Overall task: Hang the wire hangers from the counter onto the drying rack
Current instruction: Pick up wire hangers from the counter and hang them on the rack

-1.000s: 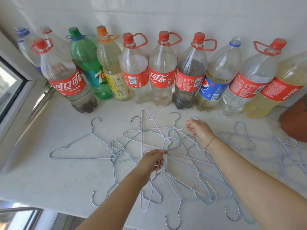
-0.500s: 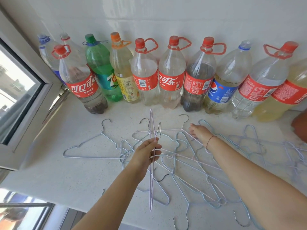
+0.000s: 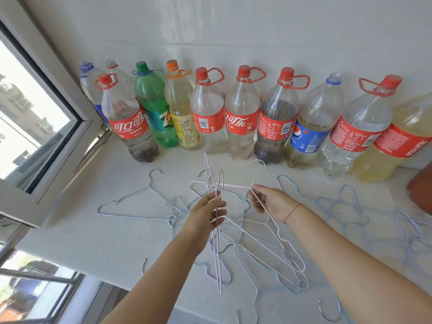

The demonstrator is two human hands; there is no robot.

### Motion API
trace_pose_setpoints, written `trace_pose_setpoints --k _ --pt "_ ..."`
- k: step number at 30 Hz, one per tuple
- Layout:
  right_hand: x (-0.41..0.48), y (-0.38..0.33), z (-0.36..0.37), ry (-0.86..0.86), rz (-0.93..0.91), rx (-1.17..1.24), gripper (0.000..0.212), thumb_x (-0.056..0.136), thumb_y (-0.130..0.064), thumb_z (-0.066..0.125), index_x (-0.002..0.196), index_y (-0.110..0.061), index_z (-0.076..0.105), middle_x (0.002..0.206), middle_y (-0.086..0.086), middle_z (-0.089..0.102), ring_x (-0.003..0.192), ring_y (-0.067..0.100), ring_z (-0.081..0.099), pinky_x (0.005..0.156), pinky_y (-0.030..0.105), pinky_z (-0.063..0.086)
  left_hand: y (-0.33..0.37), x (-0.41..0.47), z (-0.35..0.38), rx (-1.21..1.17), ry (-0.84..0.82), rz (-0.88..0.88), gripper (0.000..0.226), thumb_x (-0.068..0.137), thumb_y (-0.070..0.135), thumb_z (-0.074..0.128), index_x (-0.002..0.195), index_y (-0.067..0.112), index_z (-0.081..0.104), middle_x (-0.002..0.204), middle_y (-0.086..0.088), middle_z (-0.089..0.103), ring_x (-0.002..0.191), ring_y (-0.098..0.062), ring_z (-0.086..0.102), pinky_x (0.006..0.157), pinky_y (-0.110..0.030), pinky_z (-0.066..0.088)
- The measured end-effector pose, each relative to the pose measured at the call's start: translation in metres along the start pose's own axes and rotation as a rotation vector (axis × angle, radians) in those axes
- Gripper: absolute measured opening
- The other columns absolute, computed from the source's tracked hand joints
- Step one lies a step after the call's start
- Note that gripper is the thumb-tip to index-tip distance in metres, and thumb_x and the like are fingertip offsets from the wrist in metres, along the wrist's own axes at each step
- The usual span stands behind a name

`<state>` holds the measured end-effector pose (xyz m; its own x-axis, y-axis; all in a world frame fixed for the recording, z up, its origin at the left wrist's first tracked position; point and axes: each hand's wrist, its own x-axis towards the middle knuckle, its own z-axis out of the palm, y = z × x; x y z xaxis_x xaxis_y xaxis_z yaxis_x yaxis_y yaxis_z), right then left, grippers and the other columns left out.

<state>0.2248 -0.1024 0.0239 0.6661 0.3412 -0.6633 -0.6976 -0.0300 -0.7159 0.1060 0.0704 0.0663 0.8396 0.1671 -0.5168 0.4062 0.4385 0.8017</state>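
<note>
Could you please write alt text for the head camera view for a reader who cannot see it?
A person's left hand grips one pale wire hanger upright over a white counter while the right hand pinches a second hanger below its hook. More hangers lie tangled on the counter, and a row of plastic soda bottles lines the tiled wall.
</note>
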Motion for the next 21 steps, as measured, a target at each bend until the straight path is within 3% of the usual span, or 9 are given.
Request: trace_pose_setpoints --k 4,11,21 --pt "-0.022 -0.006 0.013 -0.106 -0.062 -0.082 0.026 0.094 -0.028 0.045 0.082 -0.015 0.063 0.060 -0.002 0.057 0.042 0.003 0.045 0.040 0.014 0.030 0.009 -0.021 0.006 -0.050 0.063 0.055 0.018 0.092 0.015 0.054 0.108 0.021 0.061 0.081 0.001 0.061 0.066 -0.013 0.056 0.064 -0.024 0.044" --pt "-0.077 -0.013 0.021 -0.218 -0.212 -0.142 0.016 0.092 -0.016 0.049 0.085 -0.011 0.062 0.068 0.004 0.053 0.040 0.003 0.043 0.037 0.013 0.028 0.018 -0.074 0.026 -0.141 0.171 0.192 0.017 0.095 0.015 0.047 0.105 0.023 0.058 0.074 0.003 0.055 0.057 -0.008 0.042 0.055 -0.021 0.030" --pt "-0.169 0.008 0.049 -0.426 -0.237 -0.212 0.024 0.095 -0.023 0.044 0.089 -0.009 0.062 0.068 0.002 0.053 0.050 0.008 0.043 0.040 0.016 0.030 0.005 -0.210 0.038 -0.325 0.286 0.394 0.013 0.094 0.015 0.049 0.098 0.022 0.059 0.071 0.003 0.053 0.049 -0.005 0.044 0.047 -0.015 0.035"
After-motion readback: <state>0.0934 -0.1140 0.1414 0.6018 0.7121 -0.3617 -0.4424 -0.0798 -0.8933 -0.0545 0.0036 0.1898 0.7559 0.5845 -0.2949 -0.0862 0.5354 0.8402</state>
